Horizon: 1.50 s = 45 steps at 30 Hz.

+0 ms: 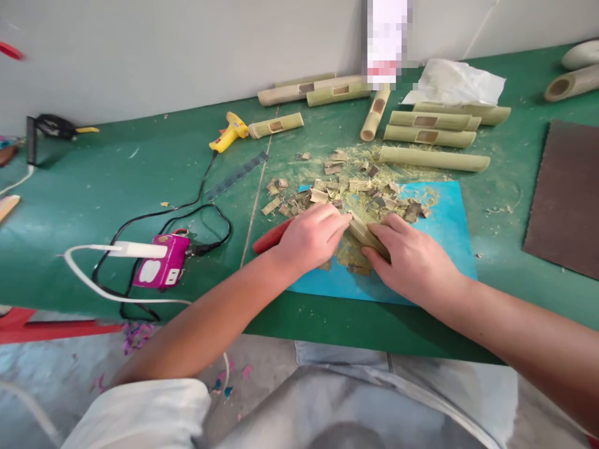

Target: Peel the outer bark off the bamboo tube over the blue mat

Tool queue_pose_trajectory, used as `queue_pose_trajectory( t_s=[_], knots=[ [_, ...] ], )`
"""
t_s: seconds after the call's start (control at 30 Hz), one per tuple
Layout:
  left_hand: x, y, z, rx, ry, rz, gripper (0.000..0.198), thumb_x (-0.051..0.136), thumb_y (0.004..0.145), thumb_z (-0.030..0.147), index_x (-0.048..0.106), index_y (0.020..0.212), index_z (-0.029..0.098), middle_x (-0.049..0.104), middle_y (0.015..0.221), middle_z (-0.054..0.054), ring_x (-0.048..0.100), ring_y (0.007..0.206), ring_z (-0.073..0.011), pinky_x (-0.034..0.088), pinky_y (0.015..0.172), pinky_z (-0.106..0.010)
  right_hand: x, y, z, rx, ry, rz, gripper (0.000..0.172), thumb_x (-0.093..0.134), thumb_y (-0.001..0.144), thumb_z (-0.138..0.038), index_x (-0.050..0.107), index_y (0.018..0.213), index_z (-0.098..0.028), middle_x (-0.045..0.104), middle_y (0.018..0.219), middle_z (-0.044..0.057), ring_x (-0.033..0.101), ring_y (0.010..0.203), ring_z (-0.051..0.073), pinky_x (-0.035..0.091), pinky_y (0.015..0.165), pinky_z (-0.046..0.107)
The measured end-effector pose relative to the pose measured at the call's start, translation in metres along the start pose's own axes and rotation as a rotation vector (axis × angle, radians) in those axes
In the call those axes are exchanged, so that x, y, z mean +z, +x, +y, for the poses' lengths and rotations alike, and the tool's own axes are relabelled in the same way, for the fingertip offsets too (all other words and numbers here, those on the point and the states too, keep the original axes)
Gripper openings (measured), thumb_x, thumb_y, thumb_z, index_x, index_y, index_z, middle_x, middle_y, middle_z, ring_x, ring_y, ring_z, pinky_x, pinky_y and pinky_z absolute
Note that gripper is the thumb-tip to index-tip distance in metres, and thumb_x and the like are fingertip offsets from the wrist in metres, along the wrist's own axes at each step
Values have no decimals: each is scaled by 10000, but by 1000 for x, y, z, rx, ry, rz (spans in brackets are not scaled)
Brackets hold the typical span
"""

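Observation:
A short bamboo tube [367, 236] slants above the blue sheet [444, 249]. My right hand [412, 255] is closed around its near part, thumb on one side and fingers on the other. At the far end, my left hand [311, 237] is curled with its fingertips against the tube; whether anything small is inside those fingers is hidden. A red handle-like object [271, 236] shows partly from behind my left hand. Bamboo chips [322, 194] and yellowish shavings lie just beyond both hands.
Several bamboo tubes, some with cut windows, lie at the back, including a whole one [435, 159]. Left are a yellow glue gun [229, 134], a purple power adapter [161, 262] and looping cables. A brown board [566, 196] lies right; white paper [456, 84] rests behind.

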<state>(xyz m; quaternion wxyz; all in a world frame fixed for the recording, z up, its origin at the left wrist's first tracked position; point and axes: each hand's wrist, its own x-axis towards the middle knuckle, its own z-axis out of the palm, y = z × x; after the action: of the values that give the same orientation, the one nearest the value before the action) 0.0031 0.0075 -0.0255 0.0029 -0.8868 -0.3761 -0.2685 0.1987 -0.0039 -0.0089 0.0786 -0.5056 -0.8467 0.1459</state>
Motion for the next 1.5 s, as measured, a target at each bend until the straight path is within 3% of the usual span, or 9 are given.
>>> queue_pose_trajectory(
  t_s=[0.33,0.7,1.17,1.5],
  knots=[
    [-2,0,2,50,17,-1,209,451,967,175,644,926,107,603,747,-62,562,733,-160,477,685,-276,2,-1,-1,-16,-34,11,229,457,908,-279,626,990,-148,572,962,84,539,749,174,317,578,299],
    [2,0,2,-16,-20,-12,259,405,990,221,646,960,131,631,792,-71,592,764,-164,508,721,-306,3,-1,-1,-13,-31,29,213,464,902,-284,622,954,-151,574,968,88,540,750,171,311,575,297],
    [4,2,0,-51,-116,17,157,529,936,236,645,969,136,676,856,-78,630,811,-174,532,768,-307,4,-1,5,-8,-27,65,204,506,874,-283,624,977,-152,590,927,77,523,709,166,266,549,298],
    [-2,1,0,-34,-18,68,142,533,942,207,647,973,129,730,869,-71,695,804,-166,557,774,-284,4,-1,6,-14,-34,75,190,520,876,-309,613,936,-155,583,908,68,533,727,167,284,572,293]
  ],
)
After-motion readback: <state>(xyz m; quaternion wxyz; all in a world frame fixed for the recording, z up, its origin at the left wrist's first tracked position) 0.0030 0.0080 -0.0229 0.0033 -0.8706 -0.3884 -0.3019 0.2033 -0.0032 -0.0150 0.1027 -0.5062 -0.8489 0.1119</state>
